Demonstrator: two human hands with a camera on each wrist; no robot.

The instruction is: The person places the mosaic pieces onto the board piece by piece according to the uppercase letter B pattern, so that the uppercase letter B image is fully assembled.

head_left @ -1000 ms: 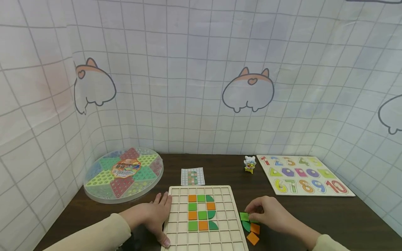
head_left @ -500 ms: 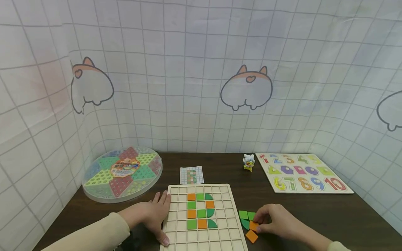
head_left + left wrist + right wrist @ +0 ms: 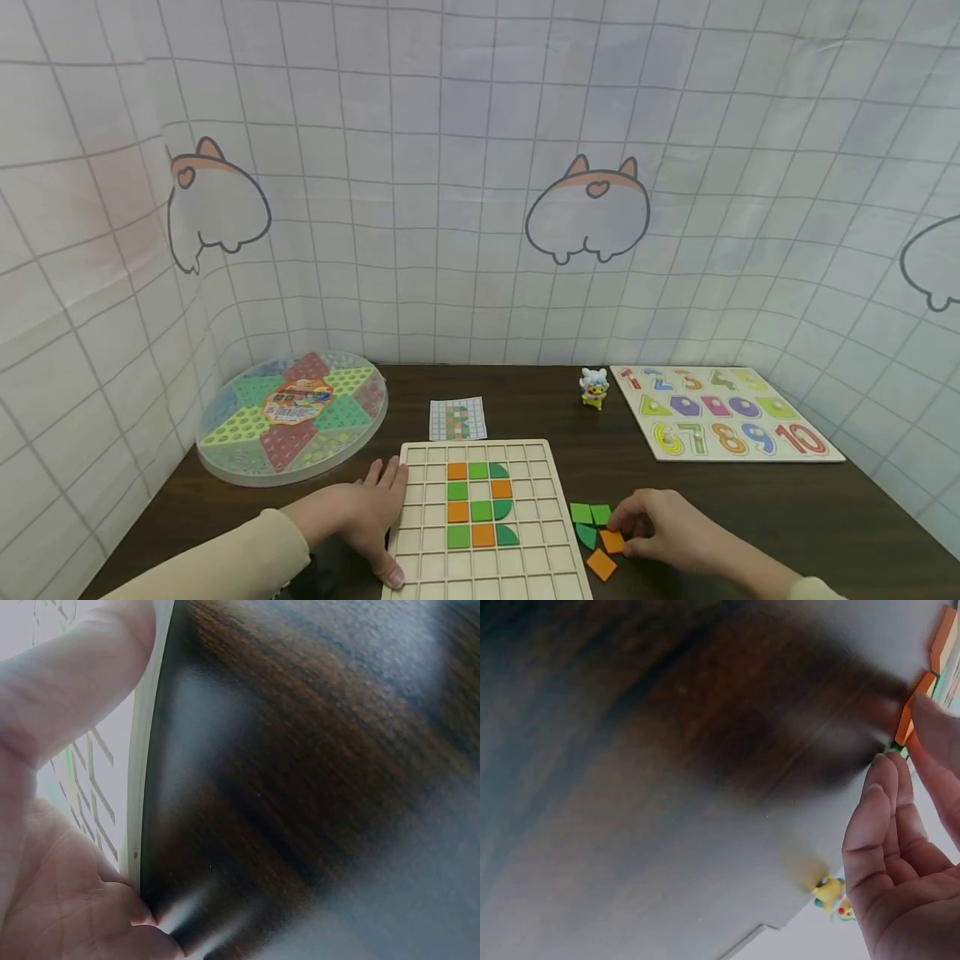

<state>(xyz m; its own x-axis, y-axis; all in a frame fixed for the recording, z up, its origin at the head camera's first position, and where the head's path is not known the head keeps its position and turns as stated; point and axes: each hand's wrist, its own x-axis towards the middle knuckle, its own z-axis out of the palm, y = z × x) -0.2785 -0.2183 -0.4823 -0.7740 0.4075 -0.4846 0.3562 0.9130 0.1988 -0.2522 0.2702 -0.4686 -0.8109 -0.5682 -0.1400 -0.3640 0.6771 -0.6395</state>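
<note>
Orange square tile [image 3: 612,542] has shifted slightly to the right since half a second ago, opening a gap between it and the loose dark green quarter-circle tile [image 3: 586,536]. Right hand [image 3: 667,532]: thumb and fingertips nearly together, pinching that tile at its edges; the tile lies at table level, right of the wooden grid board [image 3: 480,567]. Two light green square tiles [image 3: 581,512] lie on its far side, toward the left; a second orange square tile [image 3: 601,565] lies on its near side, turned at an angle.

Left hand [image 3: 371,512]: fingers extended, thumb spread away from them, resting along the left edge of the board without gripping a tile. Its position matches the earlier frame.

Tiles on the board form four rows: orange, light green and dark green quarter-circle; light green, bare cell and orange; orange, light green and quarter-circle; light green, orange and quarter-circle.

Beyond the board's far edge lies a printed pattern card [image 3: 458,419]. Far left: round Chinese checkers board [image 3: 277,454]. Far right: small figurine [image 3: 593,388], then number-and-shape puzzle board [image 3: 637,387]. All items occupy a dark wood-grain table [image 3: 525,404].
</note>
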